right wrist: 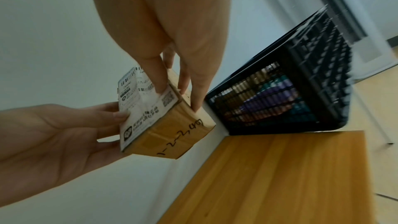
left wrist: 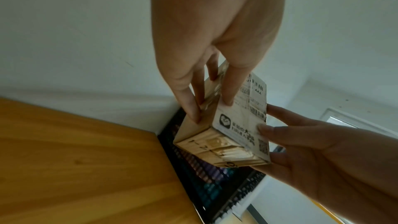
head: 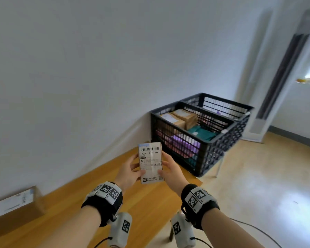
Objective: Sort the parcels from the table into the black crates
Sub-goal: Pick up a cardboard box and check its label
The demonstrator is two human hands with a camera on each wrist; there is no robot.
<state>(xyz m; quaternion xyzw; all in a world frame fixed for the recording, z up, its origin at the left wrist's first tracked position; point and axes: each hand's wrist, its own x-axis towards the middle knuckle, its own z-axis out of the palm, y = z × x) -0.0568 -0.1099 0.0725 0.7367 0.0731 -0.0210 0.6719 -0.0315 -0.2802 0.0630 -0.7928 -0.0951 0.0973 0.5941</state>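
A small cardboard parcel [head: 150,162] with a white shipping label facing me is held up above the wooden table [head: 89,190], between both hands. My left hand [head: 131,171] grips its left side and my right hand [head: 170,170] grips its right side, thumbs on the label. In the left wrist view the parcel [left wrist: 228,125] has handwriting on its taped end, also seen on the parcel [right wrist: 163,122] in the right wrist view. Two black crates stand beyond the table's right end: the near crate [head: 200,154] holds cardboard boxes and green and purple bags; the far crate [head: 220,104] sits behind it.
Another labelled cardboard box [head: 16,204] lies on the table at the far left, by the white wall. A tall white unit [head: 276,77] stands right of the crates. Light floor [head: 258,185] spreads to the right, with a cable near my right arm.
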